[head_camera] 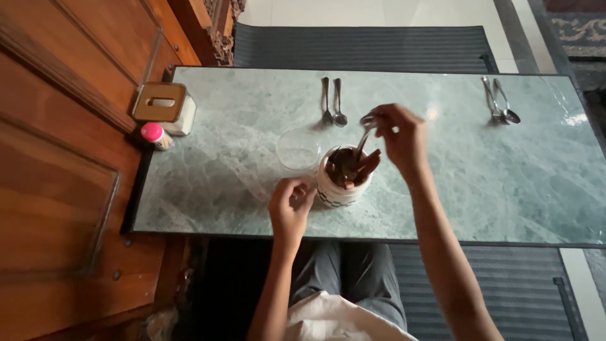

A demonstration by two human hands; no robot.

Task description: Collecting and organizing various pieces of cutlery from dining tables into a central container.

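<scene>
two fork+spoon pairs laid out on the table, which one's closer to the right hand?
The middle pair, lying just beyond the white cutlery holder and almost beside the right hand. The other pair lies apart near the table's far right corner.

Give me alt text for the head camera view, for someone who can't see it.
Seen from above, a seated person's right hand lifts a metal utensil out of a white cutlery holder on a green marble table, while the left hand rests beside the holder. Two fork-and-spoon pairs lie along the far edge, with a tissue box at the left end.
</scene>
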